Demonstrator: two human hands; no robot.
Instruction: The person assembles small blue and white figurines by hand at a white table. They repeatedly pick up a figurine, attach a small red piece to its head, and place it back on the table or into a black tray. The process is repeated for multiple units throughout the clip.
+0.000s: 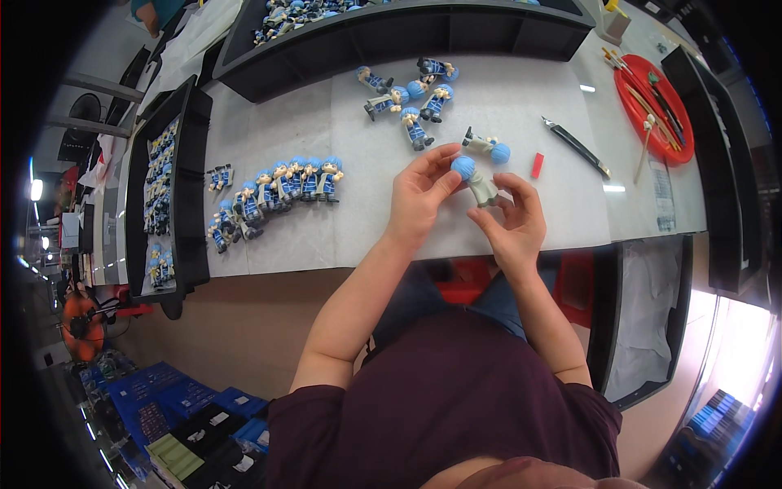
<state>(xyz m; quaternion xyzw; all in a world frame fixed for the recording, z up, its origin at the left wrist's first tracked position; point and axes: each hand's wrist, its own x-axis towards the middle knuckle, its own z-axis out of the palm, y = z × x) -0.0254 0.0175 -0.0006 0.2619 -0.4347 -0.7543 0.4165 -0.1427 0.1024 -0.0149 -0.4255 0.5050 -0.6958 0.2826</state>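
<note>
A small toy figurine point(482, 192) with a ribbed light blue head and a pale grey-green cape is held between my two hands, its back turned up. The thumb and fingers of my left hand point(420, 194) close around its head. At the lower end of the cape, my right hand point(518, 222) pinches it with bent fingers. Just beyond them a second blue-haired figurine point(481, 144) lies on its side. To the right of it is a small red block point(538, 165). Farther right rests a craft knife point(575, 147) with its cap or blade end pointing away.
Several loose figurines point(413, 129) lie beyond my hands, and a row of them point(285, 186) stretches to the left. Dark trays with more figurines stand at the back point(391, 39) and left point(192, 204). A red dish point(687, 138) holds brushes at the right.
</note>
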